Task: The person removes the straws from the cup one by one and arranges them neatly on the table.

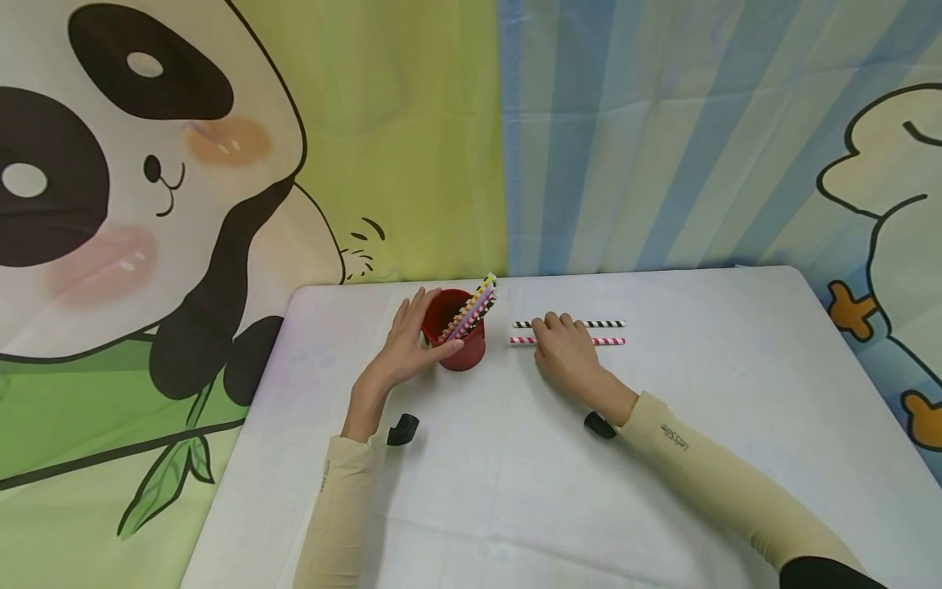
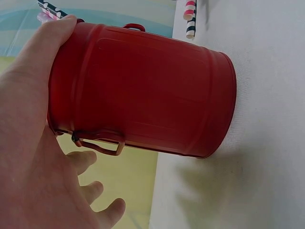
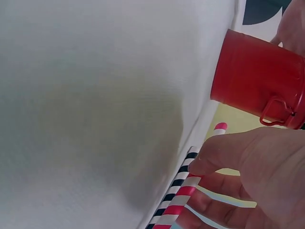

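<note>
My left hand (image 1: 403,348) holds a red metal bucket (image 1: 465,353) near its rim, thumb along the front side. The bucket stands upright on the table, and its small side handle shows in the left wrist view. Several striped paper straws (image 1: 471,309) lean to the right inside it. My right hand (image 1: 570,353) pinches a red-and-white striped straw (image 1: 611,341) between thumb and fingers, as the right wrist view shows. Just behind that straw, and roughly parallel, lies a black-and-white striped straw (image 1: 607,324), its middle partly hidden by the hand.
A white cloth covers the table (image 1: 706,360). Behind its back edge hangs a printed curtain (image 1: 419,164) with a panda on the left. A black wrist piece (image 1: 403,429) sits by the left wrist, another (image 1: 599,424) by the right.
</note>
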Tool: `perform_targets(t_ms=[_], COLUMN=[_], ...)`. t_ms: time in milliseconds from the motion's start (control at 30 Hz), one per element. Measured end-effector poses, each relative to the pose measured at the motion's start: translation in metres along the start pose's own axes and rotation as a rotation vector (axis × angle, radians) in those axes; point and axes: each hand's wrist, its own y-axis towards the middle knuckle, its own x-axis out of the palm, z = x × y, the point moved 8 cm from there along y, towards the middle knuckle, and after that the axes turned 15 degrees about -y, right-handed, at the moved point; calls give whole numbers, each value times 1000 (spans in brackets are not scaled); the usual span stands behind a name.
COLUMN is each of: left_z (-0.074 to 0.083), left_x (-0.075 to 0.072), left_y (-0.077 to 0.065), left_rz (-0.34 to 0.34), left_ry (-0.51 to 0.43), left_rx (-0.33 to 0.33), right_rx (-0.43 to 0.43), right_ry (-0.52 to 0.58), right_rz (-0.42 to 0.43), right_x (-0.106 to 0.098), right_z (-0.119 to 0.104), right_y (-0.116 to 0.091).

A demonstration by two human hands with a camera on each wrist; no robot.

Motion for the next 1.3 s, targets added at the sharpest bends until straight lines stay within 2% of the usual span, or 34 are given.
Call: perform_targets(t_ms=[300,1300], left_z=[0,-1], left_x=[-2,-1], left_y=[0,0], left_rz=[9,3], left_ry=[13,5], left_rx=[9,4], right_rx=[5,12], right_ry=[0,39], right_rz=[7,6], right_x=[7,7], right_z=[3,4], right_y=[1,0])
